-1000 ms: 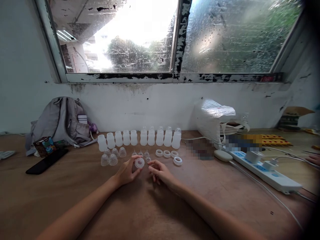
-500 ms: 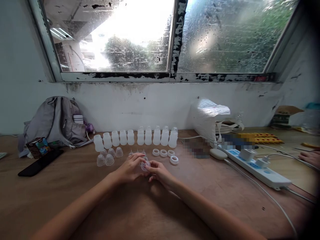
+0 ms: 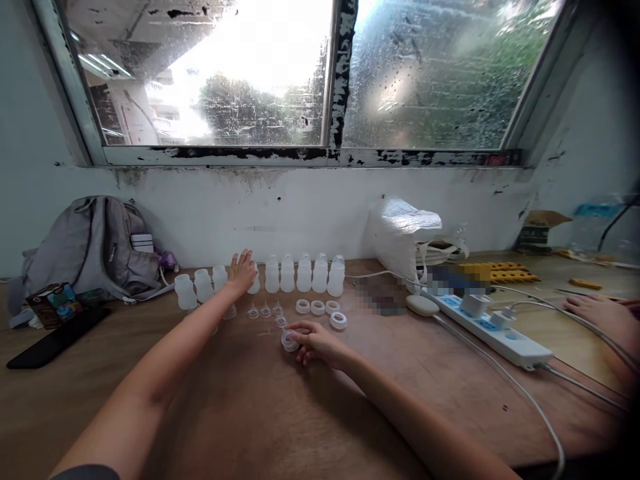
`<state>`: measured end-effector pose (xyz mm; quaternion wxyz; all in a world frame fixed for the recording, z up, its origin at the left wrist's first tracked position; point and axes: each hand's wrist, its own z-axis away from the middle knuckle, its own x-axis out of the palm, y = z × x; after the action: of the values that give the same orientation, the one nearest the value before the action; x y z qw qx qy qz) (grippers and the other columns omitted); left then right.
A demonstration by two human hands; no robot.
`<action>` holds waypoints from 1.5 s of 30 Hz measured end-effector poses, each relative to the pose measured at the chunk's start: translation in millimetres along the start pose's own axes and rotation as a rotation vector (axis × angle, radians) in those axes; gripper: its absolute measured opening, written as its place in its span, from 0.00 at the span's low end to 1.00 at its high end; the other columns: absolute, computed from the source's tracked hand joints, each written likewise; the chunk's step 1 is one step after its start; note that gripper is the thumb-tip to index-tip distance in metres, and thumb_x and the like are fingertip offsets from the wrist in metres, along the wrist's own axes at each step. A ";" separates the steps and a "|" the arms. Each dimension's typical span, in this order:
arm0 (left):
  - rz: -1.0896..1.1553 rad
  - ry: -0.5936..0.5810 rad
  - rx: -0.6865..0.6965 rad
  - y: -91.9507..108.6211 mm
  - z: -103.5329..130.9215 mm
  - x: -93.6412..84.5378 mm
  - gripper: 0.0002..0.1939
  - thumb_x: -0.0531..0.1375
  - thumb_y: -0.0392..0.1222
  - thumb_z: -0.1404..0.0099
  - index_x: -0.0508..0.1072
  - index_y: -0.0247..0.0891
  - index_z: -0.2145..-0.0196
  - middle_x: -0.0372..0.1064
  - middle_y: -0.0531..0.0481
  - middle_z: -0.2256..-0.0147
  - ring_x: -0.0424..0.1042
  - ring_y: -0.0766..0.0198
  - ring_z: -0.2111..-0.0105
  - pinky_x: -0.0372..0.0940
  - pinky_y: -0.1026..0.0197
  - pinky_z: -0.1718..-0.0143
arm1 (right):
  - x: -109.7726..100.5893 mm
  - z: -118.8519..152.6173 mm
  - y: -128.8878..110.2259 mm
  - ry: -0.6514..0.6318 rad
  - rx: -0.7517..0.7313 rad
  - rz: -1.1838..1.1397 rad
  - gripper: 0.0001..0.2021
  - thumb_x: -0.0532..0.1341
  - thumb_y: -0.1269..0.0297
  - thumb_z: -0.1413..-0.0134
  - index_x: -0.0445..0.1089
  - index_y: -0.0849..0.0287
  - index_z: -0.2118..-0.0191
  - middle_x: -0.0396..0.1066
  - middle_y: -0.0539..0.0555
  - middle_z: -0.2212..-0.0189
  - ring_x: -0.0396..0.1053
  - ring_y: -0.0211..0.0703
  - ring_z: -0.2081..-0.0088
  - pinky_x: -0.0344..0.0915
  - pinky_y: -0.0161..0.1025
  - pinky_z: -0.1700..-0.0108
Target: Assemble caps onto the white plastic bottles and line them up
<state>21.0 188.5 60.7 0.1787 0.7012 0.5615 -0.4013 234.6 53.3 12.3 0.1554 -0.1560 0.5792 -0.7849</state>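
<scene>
My right hand (image 3: 317,343) pinches a white bottle collar ring with a clear teat (image 3: 289,341) in it, low over the table. My left hand (image 3: 241,273) reaches to the row of frosted baby bottles, its fingers apart beside an uncapped bottle (image 3: 255,280); whether it touches a bottle, I cannot tell. More uncapped bottles (image 3: 185,292) stand to its left. Several bottles with clear tops (image 3: 304,275) stand to its right. Several clear teats (image 3: 265,310) lie between my hands. White collar rings (image 3: 317,307) lie beyond my right hand. My left forearm partly hides the clear domed caps (image 3: 230,311).
A grey backpack (image 3: 95,247), a small printed box (image 3: 55,305) and a black phone (image 3: 60,339) are at the left. On the right lie a white power strip (image 3: 500,333) with cables, a white oval device (image 3: 421,305) and a white bag (image 3: 393,247). Another person's hand (image 3: 597,313) rests at far right.
My left hand has left the collar ring and moved forward and left to the bottles. My right hand keeps the ring. The view has shifted slightly to the right.
</scene>
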 end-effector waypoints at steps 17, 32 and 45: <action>0.602 0.183 0.148 25.5 82.1 -77.0 0.04 0.47 0.35 0.39 0.59 0.38 0.66 0.58 0.44 0.58 0.63 0.61 0.58 0.61 0.58 0.58 | -0.4 -1.7 11.6 0.240 -0.386 0.941 0.15 0.63 0.65 0.61 0.62 0.60 0.64 0.65 0.48 0.76 0.64 0.37 0.73 0.55 0.31 0.73; 1.244 -0.347 -0.065 57.4 142.8 -53.9 0.33 0.61 0.48 0.48 0.52 0.39 0.48 0.63 0.46 0.59 0.65 0.58 0.61 0.61 0.58 0.60 | 1.6 -2.4 8.7 0.395 -0.584 0.788 0.15 0.62 0.62 0.60 0.63 0.59 0.64 0.63 0.54 0.66 0.62 0.41 0.67 0.59 0.37 0.65; 1.301 -0.360 -0.083 54.0 142.5 -68.0 0.20 0.56 0.49 0.44 0.60 0.37 0.57 0.66 0.49 0.67 0.65 0.62 0.68 0.58 0.64 0.67 | 15.6 15.2 -7.1 0.107 -0.619 0.172 0.18 0.59 0.61 0.53 0.63 0.59 0.55 0.66 0.54 0.61 0.64 0.44 0.59 0.62 0.38 0.57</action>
<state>16.4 28.4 14.4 0.5017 0.8111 0.0013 -0.3006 226.5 35.6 24.4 0.1355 -0.1050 0.8088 -0.5626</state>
